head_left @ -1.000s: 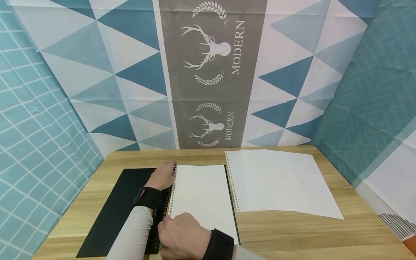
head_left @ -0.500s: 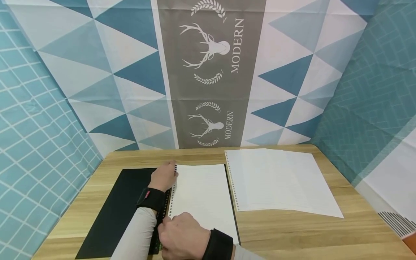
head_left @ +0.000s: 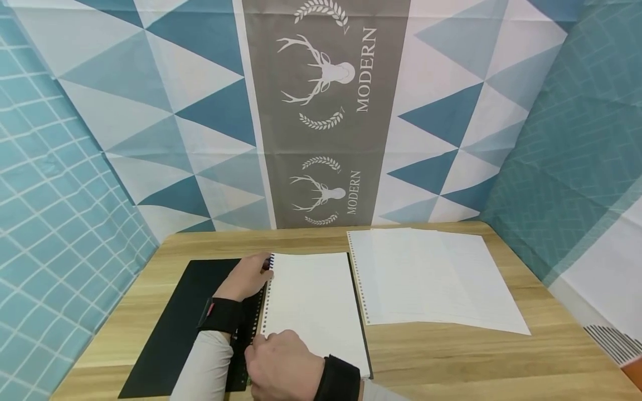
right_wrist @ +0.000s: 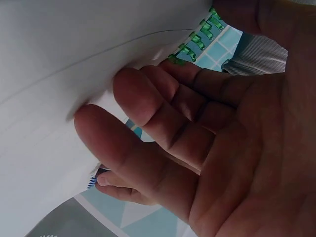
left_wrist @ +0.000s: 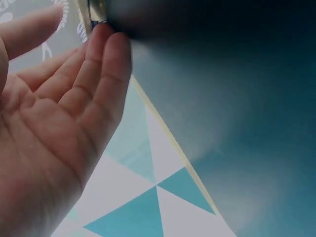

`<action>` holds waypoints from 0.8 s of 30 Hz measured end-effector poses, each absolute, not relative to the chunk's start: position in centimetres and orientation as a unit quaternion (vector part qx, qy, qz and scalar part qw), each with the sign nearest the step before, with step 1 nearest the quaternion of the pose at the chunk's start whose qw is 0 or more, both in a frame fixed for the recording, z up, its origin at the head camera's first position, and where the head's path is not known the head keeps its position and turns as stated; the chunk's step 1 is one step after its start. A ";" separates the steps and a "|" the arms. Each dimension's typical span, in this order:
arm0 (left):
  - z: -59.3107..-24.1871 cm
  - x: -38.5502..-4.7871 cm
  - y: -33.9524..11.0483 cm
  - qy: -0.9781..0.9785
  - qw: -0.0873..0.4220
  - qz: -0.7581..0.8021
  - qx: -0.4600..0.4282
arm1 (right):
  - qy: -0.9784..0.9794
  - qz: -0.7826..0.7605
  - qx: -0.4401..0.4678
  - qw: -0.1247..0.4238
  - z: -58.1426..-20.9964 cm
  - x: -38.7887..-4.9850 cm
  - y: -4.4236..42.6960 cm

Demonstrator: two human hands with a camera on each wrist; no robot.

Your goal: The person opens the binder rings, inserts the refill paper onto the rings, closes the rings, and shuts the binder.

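A loose-leaf notebook lies open on the table, its black cover (head_left: 175, 328) to the left and white ruled pages (head_left: 316, 306) to the right. My left hand (head_left: 246, 277) is at the far end of the spine, thumb apart from fairly straight fingers, beside the blue binding rings (head_left: 271, 260). At the near end, my right hand (head_left: 283, 365) has its fingers curled over the spine. In the right wrist view, green binding rings (right_wrist: 200, 34) lie between its thumb and fingers, with two fingertips against the paper. The head view hides these green rings almost wholly.
Overlapping loose sheets (head_left: 431, 278) with punched left edges lie right of the notebook. The wooden table (head_left: 451, 359) meets a patterned cloth (head_left: 326, 111) at its back edge. Tiled-pattern cloth hangs on both sides.
My left hand shifts slightly left at the spine's far end. Its thumb and fingers have spread, uncovering the blue rings. My right hand stays in place, and the loose sheets lie as before.
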State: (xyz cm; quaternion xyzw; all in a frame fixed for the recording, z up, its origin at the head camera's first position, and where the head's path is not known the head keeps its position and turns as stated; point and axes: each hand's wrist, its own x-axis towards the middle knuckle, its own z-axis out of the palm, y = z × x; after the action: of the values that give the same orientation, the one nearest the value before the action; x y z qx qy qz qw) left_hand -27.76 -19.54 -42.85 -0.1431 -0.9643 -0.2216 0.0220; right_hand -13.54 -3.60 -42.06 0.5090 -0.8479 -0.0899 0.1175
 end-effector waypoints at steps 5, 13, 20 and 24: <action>-43.0 -27.8 -19.7 -0.962 0.016 -0.224 -0.154 | -0.846 -0.093 0.510 0.123 -42.1 -13.5 -3.6; -43.0 -27.1 -19.0 -0.970 0.024 -0.182 -0.158 | -0.849 -0.102 0.503 0.126 -42.4 -13.5 -3.7; -42.6 -26.7 -18.5 -0.975 0.040 -0.164 -0.144 | -0.851 -0.100 0.501 0.122 -42.5 -13.5 -3.8; -42.4 -26.6 -18.4 -0.976 0.045 -0.155 -0.144 | -0.852 -0.105 0.497 0.129 -42.5 -13.6 -3.9</action>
State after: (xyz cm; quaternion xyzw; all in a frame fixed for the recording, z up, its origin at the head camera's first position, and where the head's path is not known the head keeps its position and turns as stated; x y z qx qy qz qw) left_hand -26.63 -18.35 -42.43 -0.1438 -0.9763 -0.1553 0.0450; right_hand -13.57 -3.94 -42.54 0.4969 -0.8517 -0.1048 0.1292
